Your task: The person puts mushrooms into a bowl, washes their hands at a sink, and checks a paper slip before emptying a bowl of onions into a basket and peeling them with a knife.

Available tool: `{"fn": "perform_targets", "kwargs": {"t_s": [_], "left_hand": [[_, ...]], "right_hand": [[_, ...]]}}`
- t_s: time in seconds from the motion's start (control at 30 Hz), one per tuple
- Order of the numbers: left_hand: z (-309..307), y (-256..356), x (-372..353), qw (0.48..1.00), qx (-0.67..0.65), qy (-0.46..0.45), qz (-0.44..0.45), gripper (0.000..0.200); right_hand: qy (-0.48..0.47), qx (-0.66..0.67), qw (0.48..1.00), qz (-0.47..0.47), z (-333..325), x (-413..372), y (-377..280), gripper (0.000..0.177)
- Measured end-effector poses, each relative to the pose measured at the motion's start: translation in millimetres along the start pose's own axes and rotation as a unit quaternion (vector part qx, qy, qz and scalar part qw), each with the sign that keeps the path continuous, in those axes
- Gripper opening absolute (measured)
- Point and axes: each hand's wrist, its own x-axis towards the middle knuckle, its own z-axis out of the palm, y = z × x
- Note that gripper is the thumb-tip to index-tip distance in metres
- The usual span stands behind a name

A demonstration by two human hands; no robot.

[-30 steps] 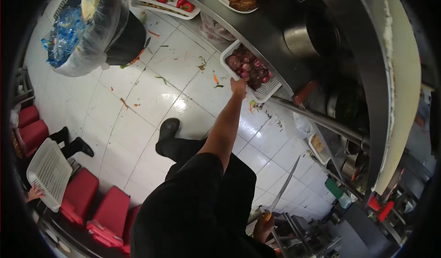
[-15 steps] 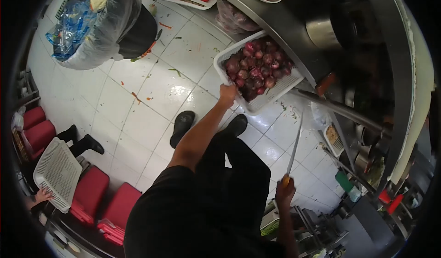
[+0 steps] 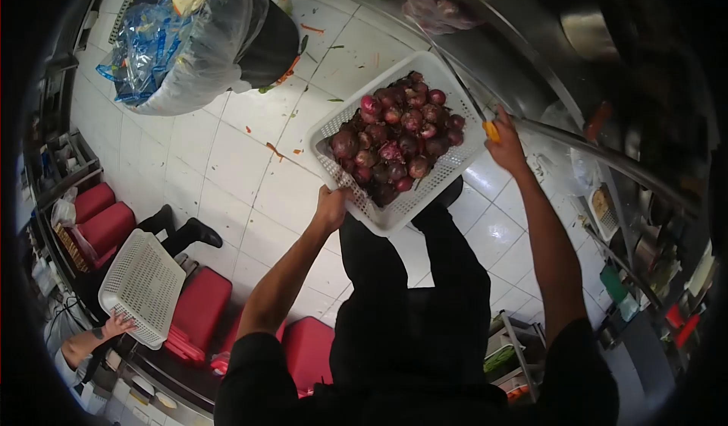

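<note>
A white perforated plastic basket [image 3: 322, 141] full of red onions [image 3: 402, 134] is held out in front of my legs, above the tiled floor. My left hand [image 3: 332, 206] is closed on its near left rim. At the right rim, my right hand [image 3: 504, 141] is wrapped round the yellow handle of a knife [image 3: 491, 130] and rests against the basket's side. The long blade points away from me, running along the outside of the far right rim.
A bin lined with clear plastic [image 3: 201, 77] stands at the far left. Vegetable scraps [image 3: 274, 151] litter the floor. A steel counter [image 3: 485, 47] runs along the right. At lower left, another person's hand [image 3: 117, 325] holds a white basket [image 3: 144, 282] beside red chairs [image 3: 199, 308].
The basket has come away from the counter, closer to my body and leftward. My right hand has risen with the knife from low at the right to the basket's right rim.
</note>
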Motion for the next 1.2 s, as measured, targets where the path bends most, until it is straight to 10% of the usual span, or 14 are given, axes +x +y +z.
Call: {"fn": "perform_targets", "kwargs": {"t_s": [0.17, 0.37, 0.7, 0.9, 1.2], "left_hand": [[-62, 15, -28, 0.988, 0.152, 0.000, 0.000, 0.023], [-100, 27, -80, 0.996, 0.067, 0.009, 0.061, 0.055], [-140, 185, -388, 0.978, 0.154, 0.078, 0.113, 0.032], [-53, 314, -494, 0.952, 0.275, -0.022, 0.134, 0.026], [178, 393, -472, 0.894, 0.323, -0.194, 0.243, 0.029]], "right_hand": [[-0.228, 0.254, 0.918, 0.202, 62, 65, -26, 0.025], [-0.132, 0.217, 0.953, 0.167, 73, 18, -98, 0.060], [-0.064, 0.169, 0.982, -0.048, -116, -164, -329, 0.038], [0.039, 0.255, 0.965, 0.053, -280, -262, -425, 0.024], [0.268, 0.282, 0.912, 0.130, -459, -317, -386, 0.020]]}}
